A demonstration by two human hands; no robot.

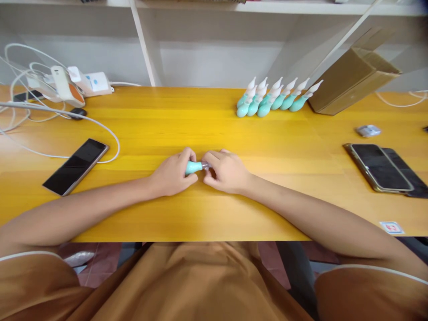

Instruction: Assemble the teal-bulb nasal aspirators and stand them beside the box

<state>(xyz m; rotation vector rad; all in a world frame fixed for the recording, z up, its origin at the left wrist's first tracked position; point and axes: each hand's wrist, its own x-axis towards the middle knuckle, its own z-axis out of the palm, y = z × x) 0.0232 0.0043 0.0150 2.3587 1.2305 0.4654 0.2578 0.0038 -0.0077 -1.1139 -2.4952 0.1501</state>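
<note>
My left hand (174, 173) grips the teal body of a small bulb-shaped device (194, 167) at the middle of the yellow table (214, 125). My right hand (224, 171) pinches the clear tip end of the same device. The two hands meet over it, and most of the device is hidden by my fingers. At the back of the table stands a row of several finished teal devices with white pointed tips (274, 98).
A black phone (76, 166) lies at the left with a white cable looping past it. Chargers and cables (67, 84) sit at the back left. A cardboard box (354, 76) leans at the back right. Two phones (381, 167) and a small packet (368, 130) lie at the right.
</note>
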